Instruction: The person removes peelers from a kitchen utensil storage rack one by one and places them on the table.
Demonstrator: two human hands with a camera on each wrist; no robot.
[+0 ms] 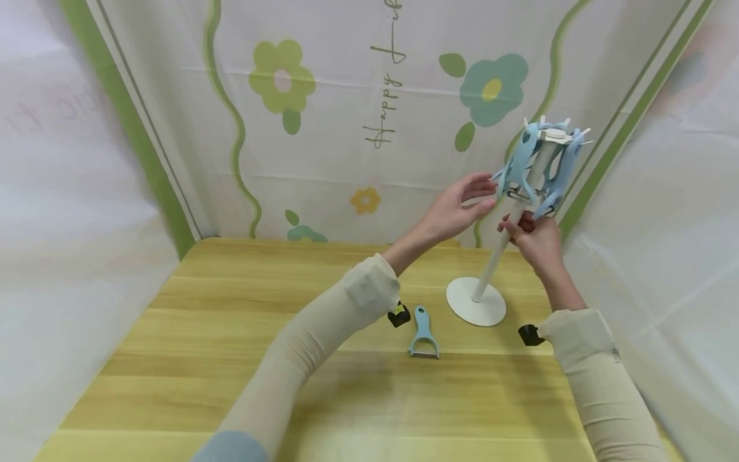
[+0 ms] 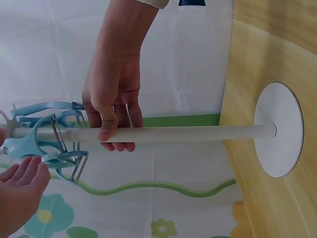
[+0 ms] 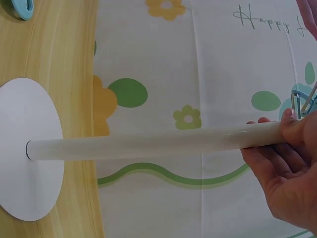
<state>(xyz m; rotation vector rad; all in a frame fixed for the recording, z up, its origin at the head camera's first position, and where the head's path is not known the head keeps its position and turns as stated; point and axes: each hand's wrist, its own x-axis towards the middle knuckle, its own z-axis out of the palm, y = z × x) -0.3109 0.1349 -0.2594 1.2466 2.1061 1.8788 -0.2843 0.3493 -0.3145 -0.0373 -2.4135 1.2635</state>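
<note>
Pale sleeves reach out closest to us over the wooden counter, one toward each side of a white stand. We see its round base flat on the counter and light-blue hanging peelers clustered round its top. Thumb and fingers of the right hand grip the pole just below them. Alongside the peelers, the left hand has its fingers loosely extended, not clenched; we cannot tell whether the fingertips touch one. A loose peeler lies on the counter beside the base.

We judge the step in hand to be tending the hung peelers while steadying the stand; whether one is being hung or taken off, we cannot tell. To us, the next move calls for a firm right hold and gentle left fingers, lest a neighbouring peeler be knocked loose.
</note>
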